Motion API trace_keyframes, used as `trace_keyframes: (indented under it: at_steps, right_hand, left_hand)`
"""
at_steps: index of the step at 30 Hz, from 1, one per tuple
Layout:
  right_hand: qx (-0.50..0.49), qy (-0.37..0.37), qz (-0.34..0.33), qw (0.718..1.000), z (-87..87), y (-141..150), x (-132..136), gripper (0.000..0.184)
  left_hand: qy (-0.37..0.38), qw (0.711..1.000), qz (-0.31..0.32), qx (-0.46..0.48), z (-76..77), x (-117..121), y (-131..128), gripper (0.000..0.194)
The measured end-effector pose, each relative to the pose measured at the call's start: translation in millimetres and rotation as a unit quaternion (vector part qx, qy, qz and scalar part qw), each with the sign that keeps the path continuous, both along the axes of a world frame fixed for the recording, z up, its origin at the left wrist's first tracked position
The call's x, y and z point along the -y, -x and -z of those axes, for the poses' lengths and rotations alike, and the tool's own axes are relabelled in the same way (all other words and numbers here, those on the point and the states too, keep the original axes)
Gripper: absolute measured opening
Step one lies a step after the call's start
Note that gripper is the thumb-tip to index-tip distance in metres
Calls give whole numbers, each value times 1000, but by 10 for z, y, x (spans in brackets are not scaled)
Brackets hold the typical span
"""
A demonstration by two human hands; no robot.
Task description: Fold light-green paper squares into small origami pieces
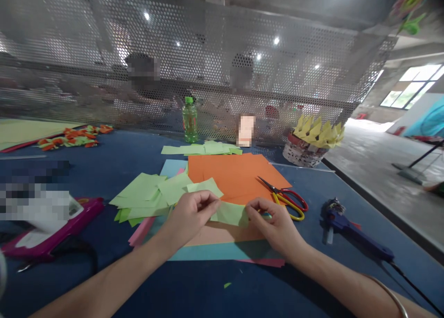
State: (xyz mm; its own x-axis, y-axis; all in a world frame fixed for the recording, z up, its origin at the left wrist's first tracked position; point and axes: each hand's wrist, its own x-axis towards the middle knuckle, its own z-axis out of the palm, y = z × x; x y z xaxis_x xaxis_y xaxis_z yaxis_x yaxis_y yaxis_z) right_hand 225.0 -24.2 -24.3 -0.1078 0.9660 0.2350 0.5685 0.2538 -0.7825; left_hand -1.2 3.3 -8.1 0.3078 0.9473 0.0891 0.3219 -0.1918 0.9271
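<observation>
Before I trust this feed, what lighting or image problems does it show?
Head view: lamp glare dots the perforated screen; the window is washed out; edges look stretched; pixelation hides patches at left; soft shadow darkens the peach paper.

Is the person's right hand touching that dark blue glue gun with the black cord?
Apart: the head view shows bare blue tabletop between the right hand and the dark blue glue gun.

Orange sheets (239, 174), pale green slips (142, 190) and a plain blue worktop (208, 285) are seen; scissors (286, 200) are red- and yellow-handled.
</observation>
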Motion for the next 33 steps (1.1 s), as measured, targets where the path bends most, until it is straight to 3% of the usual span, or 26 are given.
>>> trace_keyframes:
  at_steps: [8,16,23,33]
  right_hand:
    - [0,2,1,1000,-4,-5,2,22]
    - [0,3,7,1000,0,-2,-1,22]
    - [-9,7,18,1000,-4,-8,-5,25]
    - [-37,25,13,999,58,-26,-63,25]
  left_hand:
    - [-5,1000,-20,13,-31,-20,7,32]
    - [69,996,-9,48,2,-9,-13,31]
    - [79,996,0,44,-30,-11,-32,27]
    - [111,988,87,60,-81,46,-36,30]
